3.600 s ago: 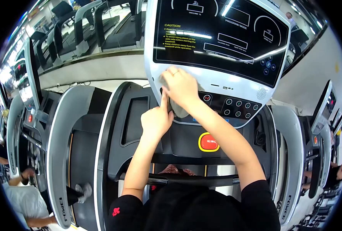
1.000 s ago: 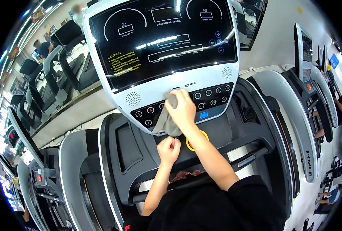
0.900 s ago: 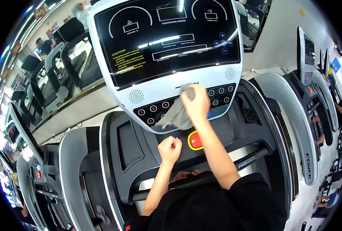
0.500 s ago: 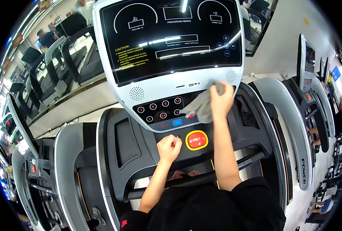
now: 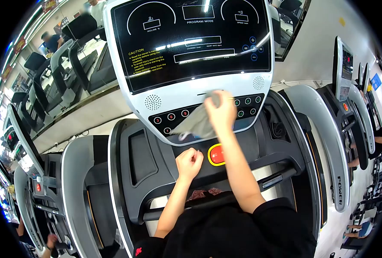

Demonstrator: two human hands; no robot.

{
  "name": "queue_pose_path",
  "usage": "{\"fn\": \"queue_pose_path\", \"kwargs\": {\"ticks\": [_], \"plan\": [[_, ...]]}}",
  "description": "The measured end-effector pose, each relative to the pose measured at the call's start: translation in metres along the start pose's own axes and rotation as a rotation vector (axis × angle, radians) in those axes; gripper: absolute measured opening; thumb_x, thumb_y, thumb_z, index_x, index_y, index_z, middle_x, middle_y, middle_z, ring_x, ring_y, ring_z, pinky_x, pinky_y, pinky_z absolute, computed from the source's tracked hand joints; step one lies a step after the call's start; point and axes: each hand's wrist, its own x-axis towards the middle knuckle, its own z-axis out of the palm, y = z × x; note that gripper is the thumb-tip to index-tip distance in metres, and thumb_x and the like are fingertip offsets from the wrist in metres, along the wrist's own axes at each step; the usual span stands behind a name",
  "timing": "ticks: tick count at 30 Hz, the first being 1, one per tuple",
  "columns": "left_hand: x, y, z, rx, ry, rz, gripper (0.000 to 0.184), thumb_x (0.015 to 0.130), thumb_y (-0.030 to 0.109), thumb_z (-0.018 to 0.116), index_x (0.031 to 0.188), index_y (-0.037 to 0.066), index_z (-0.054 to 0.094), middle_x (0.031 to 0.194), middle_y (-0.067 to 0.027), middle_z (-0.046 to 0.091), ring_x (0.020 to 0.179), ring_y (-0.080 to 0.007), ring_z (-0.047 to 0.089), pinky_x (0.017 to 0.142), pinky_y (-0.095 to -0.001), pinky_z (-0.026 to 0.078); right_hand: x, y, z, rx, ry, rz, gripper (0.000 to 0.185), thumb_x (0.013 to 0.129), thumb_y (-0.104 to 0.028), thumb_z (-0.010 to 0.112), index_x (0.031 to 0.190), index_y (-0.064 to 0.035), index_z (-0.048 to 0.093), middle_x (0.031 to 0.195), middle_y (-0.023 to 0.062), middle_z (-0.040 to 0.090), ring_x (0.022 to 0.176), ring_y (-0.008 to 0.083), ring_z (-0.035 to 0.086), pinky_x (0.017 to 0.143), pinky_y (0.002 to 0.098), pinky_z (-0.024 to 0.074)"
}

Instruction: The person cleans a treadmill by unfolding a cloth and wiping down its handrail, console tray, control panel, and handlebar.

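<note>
My right hand [image 5: 221, 111] grips a grey cloth [image 5: 197, 122] against the treadmill console [image 5: 141, 112], over the middle of the button panel. The cloth trails down to the left and covers several buttons. Numbered buttons [image 5: 171, 116] show to its left, and more show to the right of my hand. My left hand [image 5: 189, 163] is closed in a loose fist above the dark tray area; its fingers are curled and I cannot make out anything in them. Right of that fist sits a red stop button [image 5: 216, 154] with a yellow rim, partly behind my right forearm.
Above the panel is a black display [image 5: 195, 43] with caution text. A recessed tray [image 5: 142, 159] lies left, a cup holder [image 5: 278, 128] right. A handlebar [image 5: 277, 178] crosses near my body. Other treadmills [image 5: 77, 180] stand on both sides, and a mirror [image 5: 49, 94] reflects more machines.
My right hand has swept the cloth leftward across the button panel, uncovering the buttons on the right and covering those in the middle. My left hand has stayed in place.
</note>
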Motion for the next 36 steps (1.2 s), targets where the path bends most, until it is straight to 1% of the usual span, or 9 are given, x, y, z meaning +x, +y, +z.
{"fn": "queue_pose_path", "kwargs": {"ticks": [5, 7, 9, 13, 15, 20, 23, 32, 36], "plan": [[0.0, 0.001, -0.001, -0.027, -0.021, -0.005, 0.03, 0.072, 0.003, 0.063, 0.056, 0.004, 0.038, 0.049, -0.0085, 0.041, 0.044, -0.0231, 0.043, 0.044, -0.0313, 0.034, 0.038, 0.049, -0.057, -0.019, 0.248, 0.224, 0.033, 0.073, -0.022, 0.066, 0.096, 0.0007, 0.06, 0.098, 0.0165, 0.06, 0.092, 0.0324, 0.058, 0.082, 0.0381, 0.0448], [0.0, 0.0, 0.0, -0.036, -0.027, -0.014, 0.029, 0.072, 0.003, 0.063, 0.057, 0.004, 0.039, 0.049, -0.0085, 0.041, 0.044, -0.0228, 0.043, 0.044, -0.0311, 0.034, 0.04, 0.045, -0.058, -0.038, 0.228, 0.219, 0.032, 0.073, -0.022, 0.066, 0.096, 0.0003, 0.06, 0.097, 0.0165, 0.06, 0.093, 0.0327, 0.058, 0.081, 0.0382, 0.045], [0.0, -0.003, 0.001, -0.054, -0.022, -0.006, 0.025, 0.075, 0.003, 0.062, 0.058, 0.002, 0.044, 0.05, -0.0056, 0.042, 0.044, -0.0111, 0.039, 0.044, -0.0256, 0.032, 0.035, 0.033, -0.046, -0.059, 0.195, 0.15, 0.032, 0.073, -0.023, 0.066, 0.096, -0.0008, 0.06, 0.098, 0.0159, 0.06, 0.092, 0.0323, 0.058, 0.081, 0.0385, 0.0452], [0.0, -0.005, 0.0, -0.046, -0.035, -0.016, 0.024, 0.075, 0.003, 0.062, 0.059, 0.001, 0.044, 0.05, -0.0054, 0.042, 0.045, -0.0105, 0.039, 0.044, -0.025, 0.032, -0.001, -0.017, -0.006, 0.039, -0.07, 0.022, 0.029, 0.074, -0.024, 0.066, 0.095, -0.0055, 0.061, 0.098, 0.0127, 0.061, 0.092, 0.0305, 0.06, 0.079, 0.0378, 0.0475], [0.0, -0.006, 0.001, -0.022, -0.073, -0.08, 0.026, 0.073, 0.006, 0.063, 0.058, 0.002, 0.042, 0.05, -0.0106, 0.044, 0.044, -0.0244, 0.045, 0.044, -0.0324, 0.036, -0.018, -0.038, 0.01, 0.177, -0.251, -0.088, 0.026, 0.073, -0.023, 0.067, 0.093, -0.0084, 0.06, 0.095, 0.0099, 0.061, 0.086, 0.031, 0.061, 0.073, 0.0367, 0.0494], [0.001, -0.002, -0.001, 0.039, -0.064, -0.111, 0.026, 0.073, 0.01, 0.064, 0.058, 0.002, 0.045, 0.052, -0.0116, 0.047, 0.046, -0.026, 0.049, 0.045, -0.0342, 0.038, -0.031, -0.05, 0.021, 0.254, -0.372, -0.042, 0.025, 0.071, -0.017, 0.067, 0.092, -0.0038, 0.061, 0.092, 0.0113, 0.061, 0.087, 0.0288, 0.061, 0.076, 0.0328, 0.0479], [0.001, -0.002, 0.0, 0.063, -0.041, -0.13, 0.026, 0.074, 0.012, 0.064, 0.058, 0.003, 0.045, 0.052, -0.0111, 0.047, 0.047, -0.0261, 0.05, 0.046, -0.0336, 0.039, -0.019, -0.024, 0.009, 0.192, -0.26, -0.083, 0.027, 0.071, -0.016, 0.068, 0.092, -0.0019, 0.06, 0.093, 0.0135, 0.061, 0.087, 0.0293, 0.061, 0.077, 0.0334, 0.0477], [0.001, -0.008, 0.004, 0.076, -0.045, -0.122, 0.025, 0.076, 0.009, 0.064, 0.059, 0.003, 0.046, 0.051, -0.0098, 0.046, 0.043, -0.021, 0.047, 0.045, -0.0303, 0.038, 0.029, 0.09, -0.134, 0.095, 0.225, 0.373, 0.025, 0.073, -0.013, 0.067, 0.093, 0.0, 0.06, 0.092, 0.0109, 0.061, 0.087, 0.023, 0.058, 0.08, 0.0334, 0.0452], [0.001, -0.008, 0.005, 0.16, -0.113, -0.108, 0.026, 0.076, 0.008, 0.064, 0.058, 0.003, 0.045, 0.05, -0.0095, 0.045, 0.043, -0.0201, 0.046, 0.044, -0.0299, 0.037, 0.023, 0.109, -0.151, 0.046, 0.232, 0.277, 0.026, 0.072, -0.013, 0.068, 0.093, -0.0001, 0.06, 0.092, 0.0119, 0.06, 0.086, 0.0251, 0.059, 0.079, 0.0333, 0.0453]]}}
